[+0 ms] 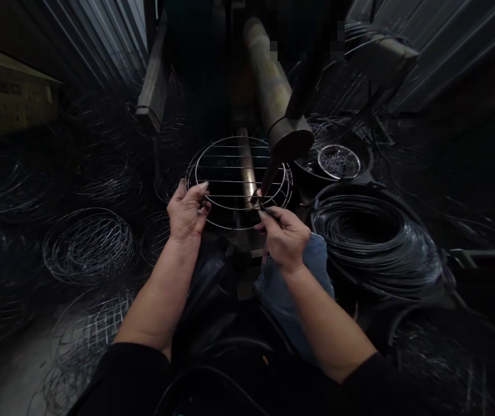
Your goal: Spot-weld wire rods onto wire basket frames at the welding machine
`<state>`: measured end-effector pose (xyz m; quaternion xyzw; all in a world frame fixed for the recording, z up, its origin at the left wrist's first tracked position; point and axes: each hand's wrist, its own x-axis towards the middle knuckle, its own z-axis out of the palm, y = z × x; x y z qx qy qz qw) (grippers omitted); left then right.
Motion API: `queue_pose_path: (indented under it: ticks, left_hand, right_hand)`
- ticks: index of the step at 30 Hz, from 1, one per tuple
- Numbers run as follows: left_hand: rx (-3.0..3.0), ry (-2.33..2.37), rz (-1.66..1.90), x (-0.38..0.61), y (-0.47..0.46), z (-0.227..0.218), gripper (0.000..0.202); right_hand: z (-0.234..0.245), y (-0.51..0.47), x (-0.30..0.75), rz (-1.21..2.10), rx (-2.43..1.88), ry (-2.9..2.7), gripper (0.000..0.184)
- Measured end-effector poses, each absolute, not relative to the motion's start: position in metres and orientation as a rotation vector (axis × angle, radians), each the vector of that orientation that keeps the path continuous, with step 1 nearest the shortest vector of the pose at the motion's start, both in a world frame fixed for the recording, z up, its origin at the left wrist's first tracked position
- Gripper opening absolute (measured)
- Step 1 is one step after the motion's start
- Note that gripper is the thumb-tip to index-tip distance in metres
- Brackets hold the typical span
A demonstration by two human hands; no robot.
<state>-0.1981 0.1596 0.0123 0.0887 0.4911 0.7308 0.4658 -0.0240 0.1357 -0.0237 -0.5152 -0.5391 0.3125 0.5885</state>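
Located a round wire grid (225, 182), built of concentric rings and parallel cross wires, roughly level, with the near right rim beneath the dark upper electrode (270, 176) and above the front end of the brass-coloured lower bar (248, 167). Noted a small orange glint (259, 193) at the electrode tip.

Found the left hand (189, 211) grasping the grid's left rim between thumb and fingers; found the right hand (286, 234) pinching at the near right rim, just beside the tip. Cannot tell whether a separate small piece is also pinched there. Judged as a two-point hold, presumably for steadiness and fine placement.

Recorded a wire coil (403, 254) lying inside a round tub, and beyond its far edge a metal bowl (358, 164) of small pieces, both probably set at right for easy reach. Observed a pile of wire rings (86, 245) at left.

Checked for brands and labels: saw reddish marks on the yellowish box (11, 95), too dim to read. Found no legible writing.
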Motion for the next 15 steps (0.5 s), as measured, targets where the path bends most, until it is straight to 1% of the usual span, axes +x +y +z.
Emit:
queue_pose_path:
  ticks: [12,15]
  left_hand:
    - [0.171,1.200,1.775,-0.201,0.171,0.008,0.053]
    - [0.177,1.203,1.767,-0.202,0.175,0.007,0.047]
  right_hand:
    - [-0.018,0.145,-0.028,0.702,-1.204,-1.229,0.008]
    - [-0.019,0.149,-0.030,0.722,-1.209,-1.217,0.009]
